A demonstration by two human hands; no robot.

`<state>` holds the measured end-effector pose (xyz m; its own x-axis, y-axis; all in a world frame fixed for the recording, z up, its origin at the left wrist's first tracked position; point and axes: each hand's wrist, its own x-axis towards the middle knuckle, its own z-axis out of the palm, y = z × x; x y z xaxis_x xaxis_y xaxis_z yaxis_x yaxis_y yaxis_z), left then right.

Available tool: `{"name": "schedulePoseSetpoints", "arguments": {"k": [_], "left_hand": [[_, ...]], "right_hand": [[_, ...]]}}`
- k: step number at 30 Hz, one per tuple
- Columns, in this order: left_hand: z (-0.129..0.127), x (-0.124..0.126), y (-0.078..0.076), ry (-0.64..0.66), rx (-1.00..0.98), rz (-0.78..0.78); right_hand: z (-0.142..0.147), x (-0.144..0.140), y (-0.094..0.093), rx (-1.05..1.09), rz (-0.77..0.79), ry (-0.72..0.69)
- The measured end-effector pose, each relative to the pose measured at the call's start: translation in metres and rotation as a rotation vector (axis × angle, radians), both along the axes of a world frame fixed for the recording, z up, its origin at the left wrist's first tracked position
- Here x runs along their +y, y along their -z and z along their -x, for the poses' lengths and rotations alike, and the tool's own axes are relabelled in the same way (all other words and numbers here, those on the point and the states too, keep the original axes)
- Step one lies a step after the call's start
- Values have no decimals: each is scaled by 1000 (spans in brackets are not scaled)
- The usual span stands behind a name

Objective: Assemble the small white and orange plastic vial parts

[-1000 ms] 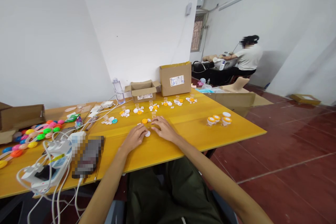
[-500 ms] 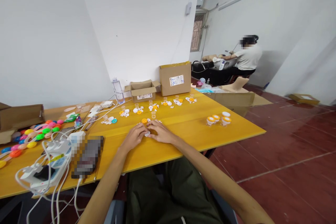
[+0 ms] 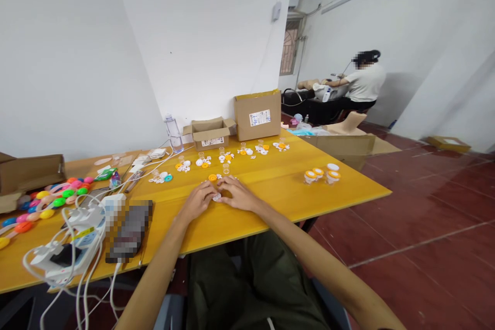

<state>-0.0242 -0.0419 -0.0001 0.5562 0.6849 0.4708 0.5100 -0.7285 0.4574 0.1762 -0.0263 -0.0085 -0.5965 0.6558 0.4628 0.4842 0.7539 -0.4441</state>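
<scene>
A yellow table (image 3: pixel 270 201) is filling the middle of the view, standing against a white wall; at its far edge a tall cardboard box (image 3: pixel 258 115) is standing beside a lower open box (image 3: pixel 210 134), with a water bottle (image 3: pixel 174 134) to their left; a tangle of white cables (image 3: pixel 83 247) is lying at the near left, with a row of coloured discs (image 3: pixel 50 198) behind it; small capped pots (image 3: pixel 320 175) are sitting well apart to the right. The left hand (image 3: pixel 199 200) and right hand (image 3: pixel 236 193) are resting on the table close together, fingers curled narrowly, pinching a small white piece (image 3: pixel 217 197) between them; an orange cap (image 3: pixel 212 178) is lying just beyond the fingertips.
</scene>
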Motion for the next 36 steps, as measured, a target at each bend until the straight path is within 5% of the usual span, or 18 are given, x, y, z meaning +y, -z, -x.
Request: {"name": "schedulePoseSetpoints", "arguments": {"k": [36], "left_hand": [[-1, 0, -2, -39, -39, 103]], "right_hand": [[0, -4, -3, 21, 6, 2]]}}
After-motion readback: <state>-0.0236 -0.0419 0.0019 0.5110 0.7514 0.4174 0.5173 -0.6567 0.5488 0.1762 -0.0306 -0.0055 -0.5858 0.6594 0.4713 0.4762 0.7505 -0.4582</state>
